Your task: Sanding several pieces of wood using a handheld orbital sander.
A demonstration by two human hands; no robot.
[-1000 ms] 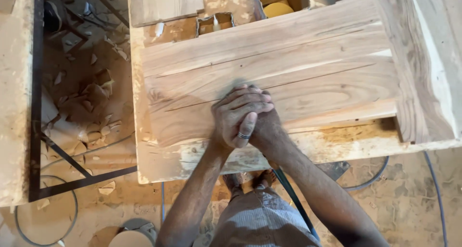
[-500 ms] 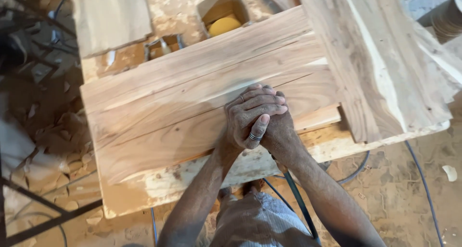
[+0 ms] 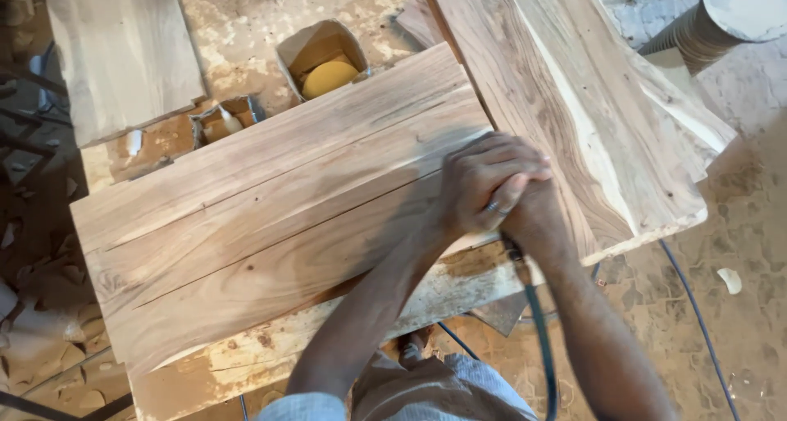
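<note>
Wooden board (image 3: 270,224), broad and pale with long grain lines, lies flat on the rough surface (image 3: 459,294) and fills the middle of the view; it is one of three boards in sight. A second board (image 3: 574,101) lies tilted across its right end, and a third board (image 3: 123,48) lies apart at the upper left. Both hands are pressed together at the right end of the wooden board: the left hand (image 3: 484,179) lies on top with its fingers (image 3: 512,163) curled over the right hand (image 3: 533,212), which is mostly covered. They are clamped on something that the fingers hide almost wholly; what it is cannot be told. One dark cable (image 3: 537,331) runs down from under the hands along the right forearm. Beyond the board's far edge stand two open containers: a cardboard box (image 3: 316,48) holding one round yellow pad (image 3: 329,77), and a smaller box (image 3: 225,119) just to its left. Another thin cable (image 3: 697,323) trails over the dusty floor (image 3: 738,224) at the right.
</note>
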